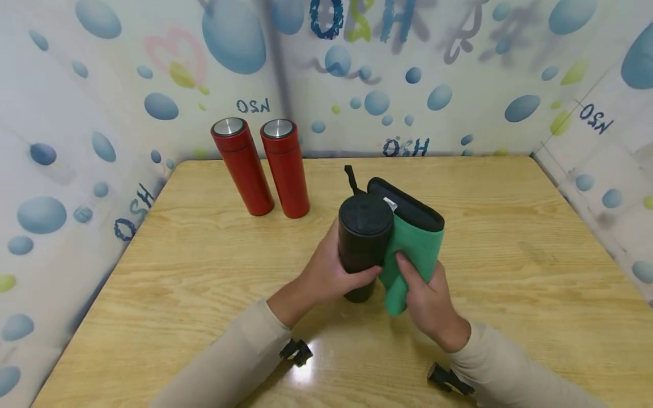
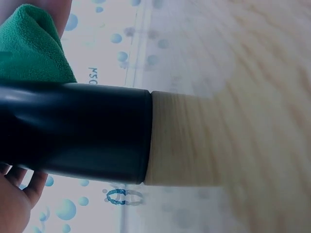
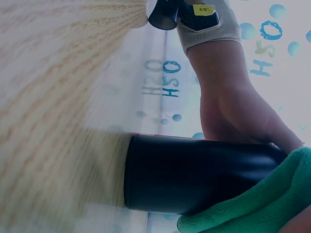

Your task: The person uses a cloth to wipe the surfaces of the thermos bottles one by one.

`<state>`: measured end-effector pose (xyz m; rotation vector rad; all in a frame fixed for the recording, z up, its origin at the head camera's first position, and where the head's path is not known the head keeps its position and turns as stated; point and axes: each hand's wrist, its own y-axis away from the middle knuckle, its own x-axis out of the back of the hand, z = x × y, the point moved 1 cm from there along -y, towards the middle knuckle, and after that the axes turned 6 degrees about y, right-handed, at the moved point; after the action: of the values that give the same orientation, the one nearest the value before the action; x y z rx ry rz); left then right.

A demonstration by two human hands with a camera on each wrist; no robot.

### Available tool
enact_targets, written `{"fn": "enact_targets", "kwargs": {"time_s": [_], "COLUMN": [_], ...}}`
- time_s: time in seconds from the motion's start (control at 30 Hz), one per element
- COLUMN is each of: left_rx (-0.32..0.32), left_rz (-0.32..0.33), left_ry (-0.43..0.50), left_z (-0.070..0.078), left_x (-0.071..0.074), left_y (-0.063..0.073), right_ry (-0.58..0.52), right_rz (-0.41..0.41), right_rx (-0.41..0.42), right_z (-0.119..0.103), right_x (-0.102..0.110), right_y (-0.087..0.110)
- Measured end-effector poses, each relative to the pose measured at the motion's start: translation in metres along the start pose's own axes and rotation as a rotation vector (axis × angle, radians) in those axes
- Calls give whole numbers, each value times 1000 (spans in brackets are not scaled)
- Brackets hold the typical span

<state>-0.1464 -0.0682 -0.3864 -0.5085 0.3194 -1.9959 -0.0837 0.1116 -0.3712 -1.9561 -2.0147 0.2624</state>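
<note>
A black cylindrical bottle [image 1: 359, 249] with a flat dark lid stands upright near the middle of the table, its base at the wood in the left wrist view. My left hand [image 1: 323, 269] wraps round its left side, thumb across the front. In my right hand [image 1: 431, 300] is a green terry cloth mitt [image 1: 415, 243] with a black cuff, a white tag and a black strap. The right thumb lies on the mitt's front; the other fingers are hidden behind it. In the right wrist view, the mitt's green fabric [image 3: 262, 204] lies along the bottle's side.
Two red bottles [image 1: 242, 170] with silver lids stand side by side toward the back left of the wooden table [image 1: 510, 249]. Walls with blue-dot patterned covering [image 1: 377, 102] enclose the back and sides. Black devices [image 1: 296, 352] are strapped at both wrists.
</note>
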Motion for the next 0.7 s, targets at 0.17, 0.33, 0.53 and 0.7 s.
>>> {"fn": "enact_targets", "kwargs": {"time_s": [0.17, 0.33, 0.53, 0.7], "left_rx": [15, 32, 36, 61], "left_rz": [-4, 1, -2, -18], "left_ry": [-48, -72, -64, -70], "left_z": [2, 0, 1, 3], "left_x": [3, 5, 6, 6], "left_y": [0, 3, 2, 1], "right_ry": [-28, -20, 1, -43], "right_rz": [-5, -29, 18, 64], "right_rx": [-3, -36, 3, 82], "right_z": [-1, 1, 0, -3], "right_x": [-1, -3, -3, -1], "right_y": [-1, -2, -1, 1]}}
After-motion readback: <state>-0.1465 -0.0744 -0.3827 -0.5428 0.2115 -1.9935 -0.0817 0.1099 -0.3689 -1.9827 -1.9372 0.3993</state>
